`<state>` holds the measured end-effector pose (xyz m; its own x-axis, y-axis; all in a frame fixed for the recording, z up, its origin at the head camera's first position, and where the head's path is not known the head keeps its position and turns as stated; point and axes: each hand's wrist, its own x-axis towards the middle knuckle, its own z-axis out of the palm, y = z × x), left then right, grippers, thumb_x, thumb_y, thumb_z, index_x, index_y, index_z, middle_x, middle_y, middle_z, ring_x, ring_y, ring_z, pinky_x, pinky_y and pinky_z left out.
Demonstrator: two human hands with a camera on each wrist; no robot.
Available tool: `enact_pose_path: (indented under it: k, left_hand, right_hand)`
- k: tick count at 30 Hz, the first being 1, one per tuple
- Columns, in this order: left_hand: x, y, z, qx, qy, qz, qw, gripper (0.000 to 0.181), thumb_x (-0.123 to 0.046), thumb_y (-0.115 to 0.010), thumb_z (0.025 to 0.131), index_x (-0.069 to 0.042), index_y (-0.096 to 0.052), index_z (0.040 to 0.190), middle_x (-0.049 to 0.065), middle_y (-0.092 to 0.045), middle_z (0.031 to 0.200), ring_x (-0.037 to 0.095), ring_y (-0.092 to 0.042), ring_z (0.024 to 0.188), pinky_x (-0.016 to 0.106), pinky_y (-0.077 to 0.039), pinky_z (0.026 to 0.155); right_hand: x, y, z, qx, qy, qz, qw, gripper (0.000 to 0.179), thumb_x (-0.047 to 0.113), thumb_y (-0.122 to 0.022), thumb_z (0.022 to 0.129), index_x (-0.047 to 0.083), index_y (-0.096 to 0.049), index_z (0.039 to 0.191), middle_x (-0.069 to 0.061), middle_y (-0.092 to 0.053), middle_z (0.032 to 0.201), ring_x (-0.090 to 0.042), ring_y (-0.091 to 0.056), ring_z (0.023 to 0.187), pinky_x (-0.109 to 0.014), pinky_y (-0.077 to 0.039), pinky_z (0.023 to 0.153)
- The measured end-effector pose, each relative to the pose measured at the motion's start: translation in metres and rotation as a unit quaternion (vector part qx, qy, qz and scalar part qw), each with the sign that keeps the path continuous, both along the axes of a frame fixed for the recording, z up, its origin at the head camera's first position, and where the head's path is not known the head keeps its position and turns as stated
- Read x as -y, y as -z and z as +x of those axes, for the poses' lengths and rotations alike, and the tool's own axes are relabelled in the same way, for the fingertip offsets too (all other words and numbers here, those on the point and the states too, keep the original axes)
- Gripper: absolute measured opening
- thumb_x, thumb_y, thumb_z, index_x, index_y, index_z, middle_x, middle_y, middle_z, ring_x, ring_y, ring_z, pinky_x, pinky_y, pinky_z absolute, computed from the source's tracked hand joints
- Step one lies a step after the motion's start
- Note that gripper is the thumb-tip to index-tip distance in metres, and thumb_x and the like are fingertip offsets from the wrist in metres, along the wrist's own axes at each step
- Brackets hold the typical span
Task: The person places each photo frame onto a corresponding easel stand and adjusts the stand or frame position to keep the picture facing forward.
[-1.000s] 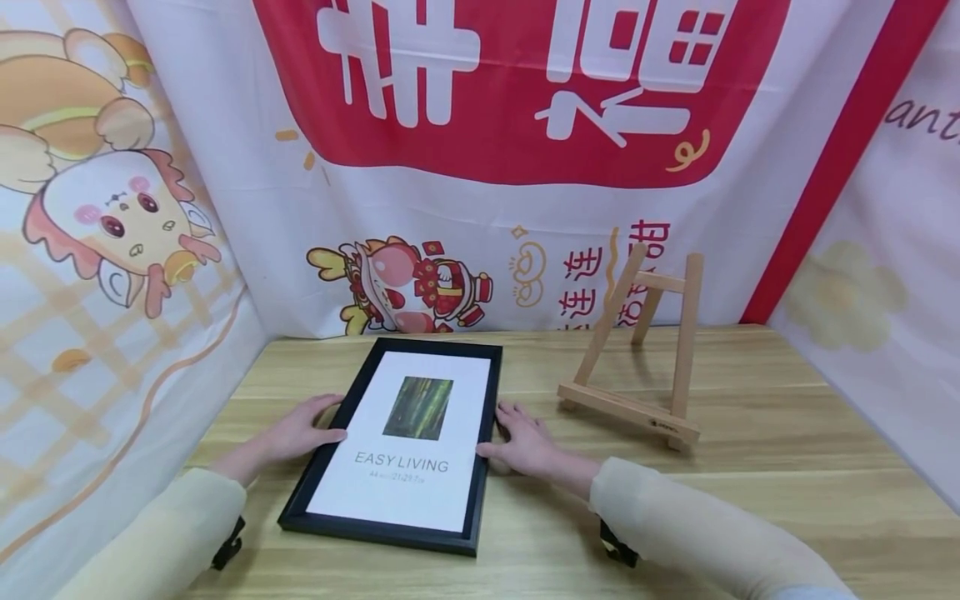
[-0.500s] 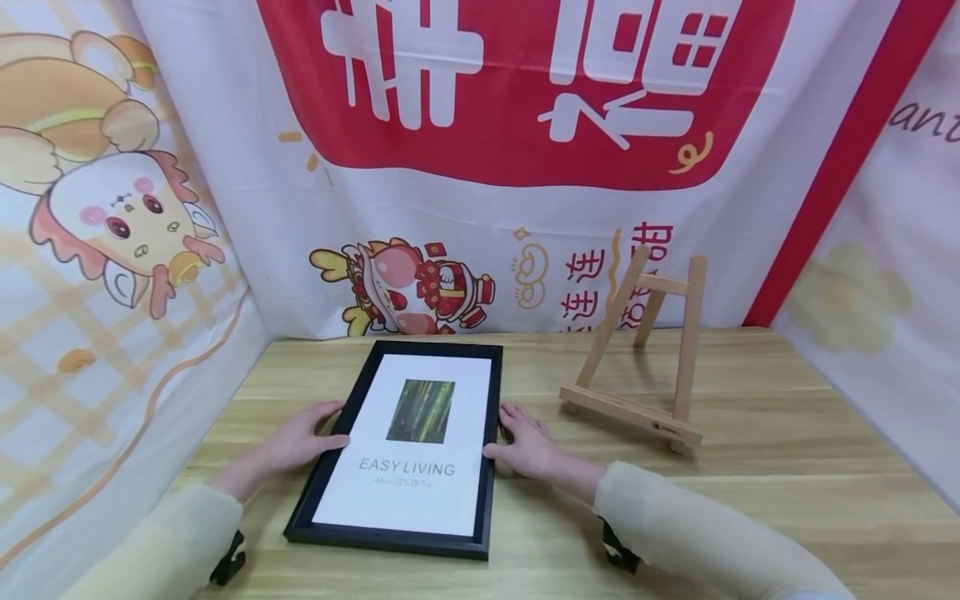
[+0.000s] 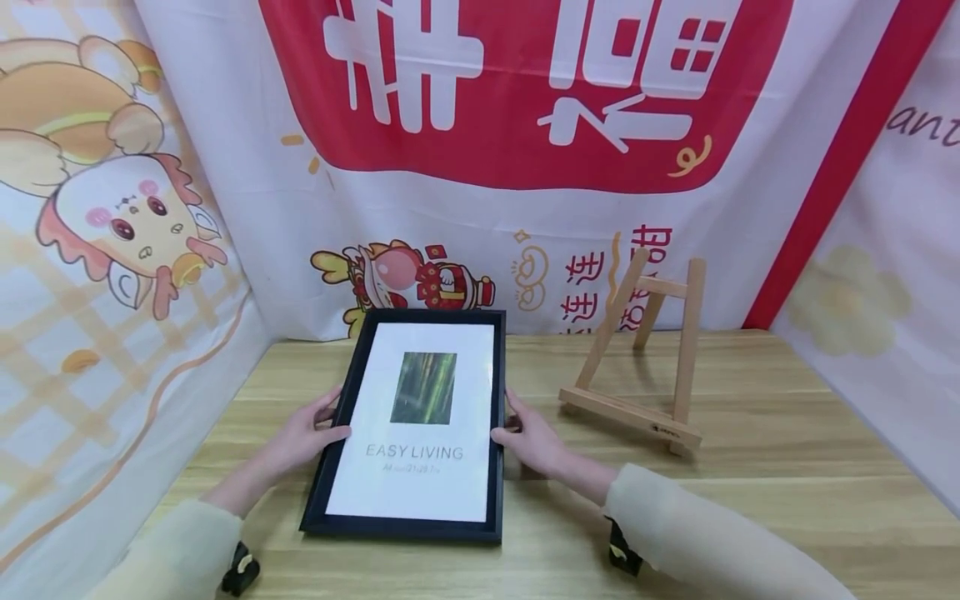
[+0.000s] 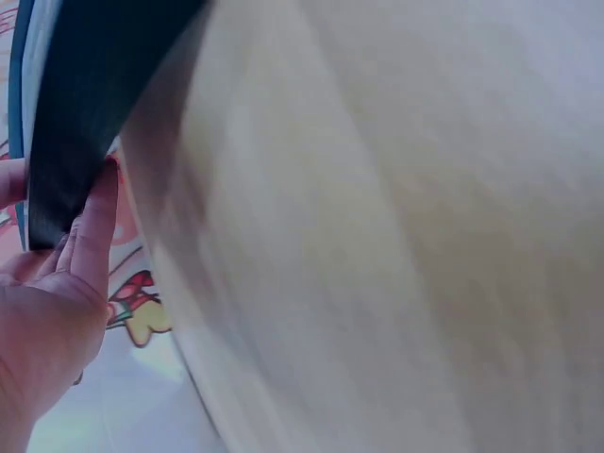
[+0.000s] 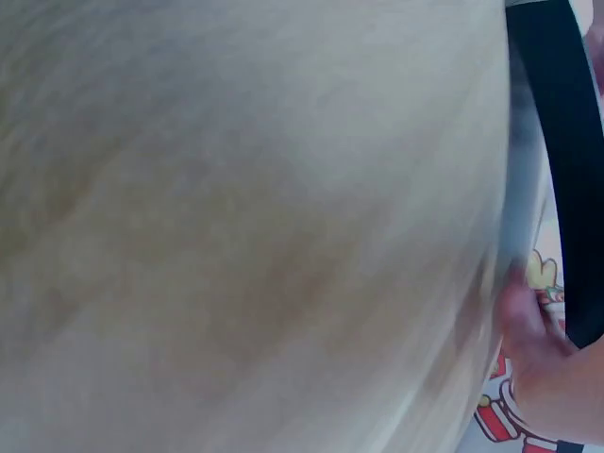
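A black picture frame (image 3: 406, 526) with a white "EASY LIVING" insert and a small green picture is held between both hands, its far end raised off the table. My left hand (image 3: 303, 433) grips its left side, thumb on the front border and fingers around the outer edge. On the opposite side my right hand (image 3: 534, 437) holds the border the same way, thumb in front. In the left wrist view the fingers (image 4: 94, 217) curl behind the dark side of the frame (image 4: 90, 94). The right wrist view shows the fingers (image 5: 528, 321) at the frame's edge (image 5: 566, 170).
A small wooden easel (image 3: 630, 412) stands on the table to the right of the frame. The wood-grain table (image 3: 757, 500) meets a white and red printed cloth (image 3: 517, 179) at the back. Printed cloths also hang at the left and right sides.
The frame lay flat on the table earlier; now its far end has tilted up in both hands and it has shifted slightly right. The easel has stayed put.
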<state>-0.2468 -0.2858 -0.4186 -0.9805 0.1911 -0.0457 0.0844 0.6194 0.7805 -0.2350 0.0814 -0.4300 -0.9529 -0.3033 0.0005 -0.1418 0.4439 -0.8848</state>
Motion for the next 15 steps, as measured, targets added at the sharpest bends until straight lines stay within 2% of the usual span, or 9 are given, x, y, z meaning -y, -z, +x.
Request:
enact_pose_path:
  k: [3,5,9,15]
  left_hand:
    - [-0.002,-0.005,0.0,0.003,0.001,0.033,0.9994,0.079,-0.017,-0.064,0.095,-0.007,-0.014,0.156,0.037,-0.034,0.143,0.047,-0.051,0.119,0.045,-0.052,0.09]
    - [-0.004,-0.008,0.0,0.005,0.001,0.047,0.9989,0.081,-0.018,-0.065,0.094,-0.01,-0.014,0.156,0.037,-0.035,0.143,0.044,-0.057,0.113,0.04,-0.057,0.08]
    - [-0.009,-0.016,0.002,0.001,0.0,0.053,0.9986,0.082,-0.02,-0.067,0.093,-0.016,-0.015,0.157,0.034,-0.038,0.143,0.036,-0.063,0.106,0.036,-0.057,0.069]
    - [-0.019,-0.024,0.005,-0.024,0.011,0.076,0.9967,0.082,-0.019,-0.067,0.093,-0.017,-0.016,0.157,0.032,-0.043,0.139,0.039,-0.061,0.109,0.036,-0.059,0.07]
  right_hand:
    - [-0.004,-0.006,0.0,0.028,0.0,-0.038,0.9989,0.081,0.014,-0.062,0.094,0.015,-0.011,0.157,-0.024,-0.061,0.116,-0.025,-0.066,0.083,-0.039,-0.058,0.072]
    - [-0.007,-0.009,0.001,0.044,0.002,-0.058,0.9973,0.082,0.012,-0.062,0.094,0.017,-0.009,0.157,-0.022,-0.061,0.112,-0.023,-0.066,0.074,-0.038,-0.058,0.069]
    - [-0.014,-0.013,0.003,0.045,0.003,-0.081,0.9957,0.083,0.007,-0.062,0.095,0.018,-0.009,0.157,-0.018,-0.059,0.103,-0.022,-0.065,0.072,-0.042,-0.058,0.07]
    - [-0.024,-0.023,0.008,0.021,0.009,-0.096,0.9951,0.082,0.003,-0.061,0.094,0.018,-0.011,0.157,-0.016,-0.059,0.096,-0.022,-0.065,0.074,-0.043,-0.059,0.07]
